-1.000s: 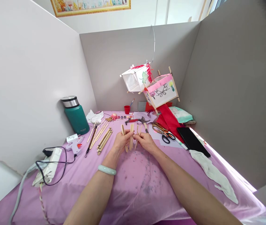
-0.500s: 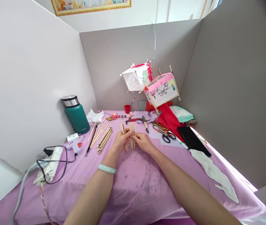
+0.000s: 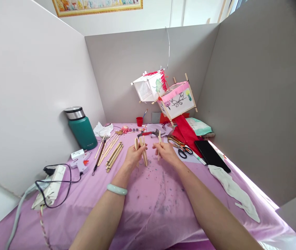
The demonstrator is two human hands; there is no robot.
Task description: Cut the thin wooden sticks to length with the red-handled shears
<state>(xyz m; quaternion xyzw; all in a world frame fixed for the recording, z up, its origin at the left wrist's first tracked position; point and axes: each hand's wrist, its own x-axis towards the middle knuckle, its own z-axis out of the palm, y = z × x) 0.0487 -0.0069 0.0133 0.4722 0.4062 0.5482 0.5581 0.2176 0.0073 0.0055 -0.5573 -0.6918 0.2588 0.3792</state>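
Several short wooden sticks (image 3: 144, 155) stand roughly upright in my left hand (image 3: 133, 154), whose fingers are closed round them. A pale green bangle (image 3: 117, 189) circles my left wrist. To the right, my right hand (image 3: 165, 152) grips a single wooden stick (image 3: 159, 138), held upright and apart from the others. Bundled sticks (image 3: 114, 157) lie on the purple cloth left of my hands, beside thin loose sticks (image 3: 108, 149) and a dark brown brush (image 3: 100, 155).
On the left are a green bottle (image 3: 82, 131), glue gun (image 3: 80, 163) and power strip (image 3: 50, 189). Pliers (image 3: 150, 133), scissors (image 3: 183, 147), a black phone (image 3: 212, 156) and a white glove (image 3: 232, 191) lie right. Two paper lanterns (image 3: 150, 86) (image 3: 178, 100) hang behind.
My right hand has moved right, away from my left hand, with one stick. The sticks in my left hand sit closer together. The whole view has shifted slightly.
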